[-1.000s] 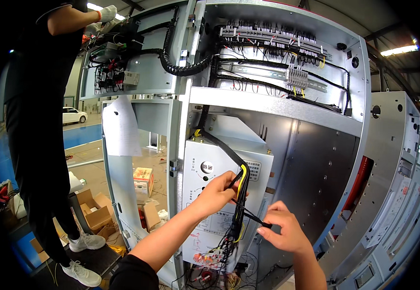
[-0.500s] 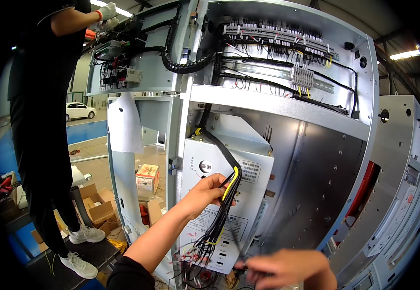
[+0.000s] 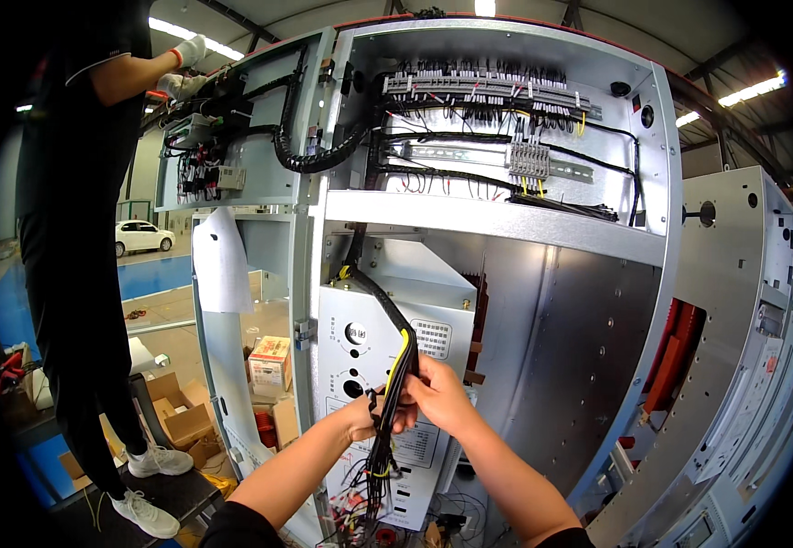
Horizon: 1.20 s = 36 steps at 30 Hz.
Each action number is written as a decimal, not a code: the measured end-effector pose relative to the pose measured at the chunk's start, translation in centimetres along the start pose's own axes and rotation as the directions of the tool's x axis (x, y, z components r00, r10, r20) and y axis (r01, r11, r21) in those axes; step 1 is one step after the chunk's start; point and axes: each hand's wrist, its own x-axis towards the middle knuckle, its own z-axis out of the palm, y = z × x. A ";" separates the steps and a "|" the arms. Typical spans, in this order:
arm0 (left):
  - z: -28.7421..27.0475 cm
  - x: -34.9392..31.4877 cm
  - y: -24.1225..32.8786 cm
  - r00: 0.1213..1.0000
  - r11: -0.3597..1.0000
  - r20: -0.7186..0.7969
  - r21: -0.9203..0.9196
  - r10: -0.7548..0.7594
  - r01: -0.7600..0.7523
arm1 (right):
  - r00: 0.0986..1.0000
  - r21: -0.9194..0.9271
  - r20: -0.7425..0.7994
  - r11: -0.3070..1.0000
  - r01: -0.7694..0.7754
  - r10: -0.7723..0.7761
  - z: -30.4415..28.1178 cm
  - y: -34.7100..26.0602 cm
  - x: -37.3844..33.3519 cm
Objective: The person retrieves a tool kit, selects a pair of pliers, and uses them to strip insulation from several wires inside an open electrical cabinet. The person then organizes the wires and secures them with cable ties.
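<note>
A bundle of black wires (image 3: 383, 438) with a yellow wire along it hangs down in front of a pale grey metal box (image 3: 338, 310). My right hand (image 3: 439, 395) grips the bundle from its right side, fingers curled in against the wires. From the left, my left hand (image 3: 366, 418) is closed around the bundle just lower, with part of its fingers hidden behind the wires. A thin black strip loops beside the left fingers; its kind is unclear. Below the hands the wires fan out into loose ends with pale and red tips (image 3: 349, 507).
An open metal cabinet (image 3: 497, 215) holds terminal rows and wire looms above. At left, a person in dark clothes (image 3: 77, 237) stands on a black platform, gloved hands at the cabinet door's wiring. Cardboard boxes (image 3: 270, 363) lie on the floor. Another cabinet (image 3: 725, 274) stands right.
My right hand has come up from the lower right to the bundle. My left hand has shifted lower along the wires. The view has turned slightly, so the cabinet sits further left.
</note>
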 end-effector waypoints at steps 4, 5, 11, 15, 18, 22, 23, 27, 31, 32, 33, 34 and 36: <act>3.1 -1.6 1.0 0.973 0.994 -0.228 0.089 -0.041 0.063 | 0.927 -0.257 -0.332 0.962 0.086 -0.172 -2.4 -0.7 -3.5; 2.3 -3.0 1.2 0.961 0.994 -0.275 0.107 0.025 0.004 | 0.908 -0.280 -0.378 0.957 0.075 -0.182 -2.6 -1.8 -4.5; 4.4 -6.2 2.7 0.595 0.754 -0.464 0.372 0.656 -0.541 | 0.818 -0.379 -0.351 0.868 0.321 -0.455 -3.2 -3.1 -11.2; 9.4 -6.9 1.1 0.562 0.642 -0.338 0.556 0.755 -0.528 | 0.984 0.522 -0.038 0.836 0.170 -0.177 -2.4 -2.8 -14.2; 12.9 -8.9 -0.3 0.709 0.631 -0.104 0.559 0.697 -0.538 | 0.897 0.559 0.441 0.778 -0.285 0.011 0.9 -4.6 -17.6; 15.8 -10.0 1.1 0.875 0.876 -0.105 -0.053 0.472 -0.479 | 0.830 -0.111 0.545 0.991 -0.073 0.123 4.1 -3.3 -19.8; 15.4 -11.3 2.4 0.901 0.898 -0.081 -0.086 0.426 -0.432 | 0.848 -0.231 0.529 0.964 0.133 0.010 3.8 -2.7 -19.7; 12.1 -12.9 5.3 0.611 0.736 -0.409 0.372 0.677 -0.566 | 0.998 -0.038 -0.048 0.999 0.035 -0.037 0.6 -2.7 -14.6; 3.5 -9.5 6.2 0.377 0.591 -0.483 0.763 0.790 -0.261 | 0.931 0.016 -0.310 0.979 0.206 -0.191 -1.7 0.0 -5.2; 2.1 -8.5 5.9 0.377 0.555 -0.455 0.802 0.807 -0.219 | 0.932 -0.013 -0.301 0.978 0.207 -0.201 -1.7 0.5 -2.9; -0.9 -7.6 4.7 0.397 0.499 -0.443 0.865 0.804 -0.045 | 0.946 -0.026 -0.237 0.974 0.223 -0.223 -0.6 0.6 -1.0; -2.2 -7.3 4.0 0.544 0.422 -0.408 0.900 0.734 0.105 | 0.967 0.098 -0.200 0.979 0.181 -0.159 0.5 0.0 0.1; -2.0 -5.4 2.0 0.669 0.354 -0.329 0.929 0.667 0.105 | 0.986 0.208 -0.113 0.967 0.146 -0.125 1.5 -0.7 1.2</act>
